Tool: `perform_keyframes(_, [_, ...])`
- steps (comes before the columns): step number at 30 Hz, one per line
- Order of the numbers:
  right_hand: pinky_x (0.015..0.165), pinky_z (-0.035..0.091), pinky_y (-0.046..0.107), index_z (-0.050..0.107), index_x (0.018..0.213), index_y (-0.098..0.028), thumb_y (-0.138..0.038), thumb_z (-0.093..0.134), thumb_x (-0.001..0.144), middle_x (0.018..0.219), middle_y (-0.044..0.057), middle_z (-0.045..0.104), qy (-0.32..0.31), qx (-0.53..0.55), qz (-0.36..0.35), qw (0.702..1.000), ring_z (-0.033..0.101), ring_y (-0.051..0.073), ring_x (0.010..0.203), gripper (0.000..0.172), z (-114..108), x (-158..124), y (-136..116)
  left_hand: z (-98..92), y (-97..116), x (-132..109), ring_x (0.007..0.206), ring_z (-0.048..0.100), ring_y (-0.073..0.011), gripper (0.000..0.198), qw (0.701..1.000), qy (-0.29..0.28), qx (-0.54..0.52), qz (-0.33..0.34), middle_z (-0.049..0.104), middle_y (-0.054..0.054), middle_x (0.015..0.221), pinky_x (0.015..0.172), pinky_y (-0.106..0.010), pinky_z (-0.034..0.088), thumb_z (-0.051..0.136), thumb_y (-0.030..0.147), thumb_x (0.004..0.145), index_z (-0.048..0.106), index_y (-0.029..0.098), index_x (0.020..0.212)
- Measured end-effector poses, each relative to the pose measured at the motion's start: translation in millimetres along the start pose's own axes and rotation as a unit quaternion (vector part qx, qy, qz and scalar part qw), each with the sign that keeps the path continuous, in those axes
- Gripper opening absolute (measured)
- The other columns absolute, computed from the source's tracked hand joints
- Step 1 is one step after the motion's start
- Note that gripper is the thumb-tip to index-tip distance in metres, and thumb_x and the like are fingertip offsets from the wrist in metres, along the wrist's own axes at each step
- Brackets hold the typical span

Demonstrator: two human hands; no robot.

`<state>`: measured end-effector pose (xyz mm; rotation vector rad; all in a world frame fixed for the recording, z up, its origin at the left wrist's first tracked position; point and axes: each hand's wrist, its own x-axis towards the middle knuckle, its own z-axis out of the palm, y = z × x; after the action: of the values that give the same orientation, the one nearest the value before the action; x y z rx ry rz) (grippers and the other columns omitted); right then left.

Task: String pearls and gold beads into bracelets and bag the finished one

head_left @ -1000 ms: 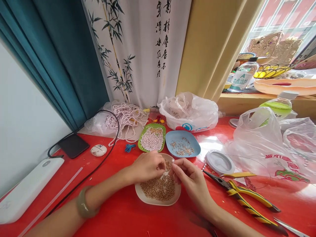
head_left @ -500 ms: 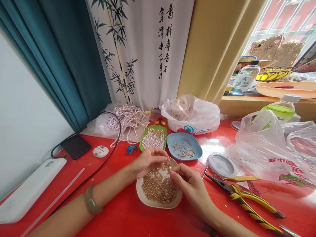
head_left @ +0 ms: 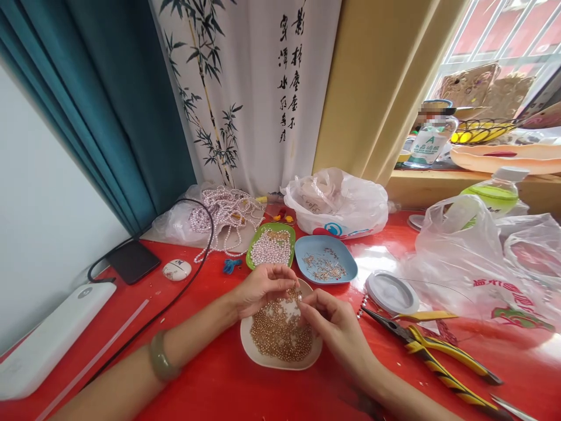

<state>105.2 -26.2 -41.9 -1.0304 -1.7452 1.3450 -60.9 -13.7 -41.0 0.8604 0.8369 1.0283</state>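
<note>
A white dish (head_left: 256,354) full of small gold beads (head_left: 280,339) stands on the red table. Above its back left edge is my left hand (head_left: 265,287), thumb and fingers pinched together on something too small to make out. Over the right side of the dish, my right hand (head_left: 326,316) pinches something tiny, with a small pale bead near its fingertips. The two sets of fingertips are close together but apart. Behind them lie a green tray (head_left: 250,264) of pale pink and gold beads and a blue tray (head_left: 348,270) of small metal pins.
Pliers (head_left: 432,356) and a round grey lid (head_left: 392,293) lie at the right, beside plastic bags (head_left: 464,257). A white bag (head_left: 350,204) and pink bead strings (head_left: 219,213) are at the back. A phone (head_left: 134,261), mouse (head_left: 176,269) and black cable (head_left: 193,280) are left.
The whole view has shifted slightly, so the things appear a little further left. Both hands keep nearly the same pinched poses over the dish.
</note>
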Motion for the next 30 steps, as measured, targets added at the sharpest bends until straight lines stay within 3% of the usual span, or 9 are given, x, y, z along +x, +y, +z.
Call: perform_keyframes(30, [0.045, 0.036, 0.02, 0.052, 0.062, -0.017, -0.028, 0.049, 0.078, 0.054, -0.002, 0.054, -0.007, 0.011, 0.003, 1.0, 0.047, 0.01, 0.049, 0.019, -0.8, 0.4, 0.3, 2.6, 2.3, -0.9, 0.06, 0.053, -0.0069, 0.016, 1.0, 0.019, 0.022, 0.0, 0.06, -0.001, 0.069, 0.063, -0.021, 0.043, 0.073, 0.017, 0.058, 0.063, 0.011, 0.068])
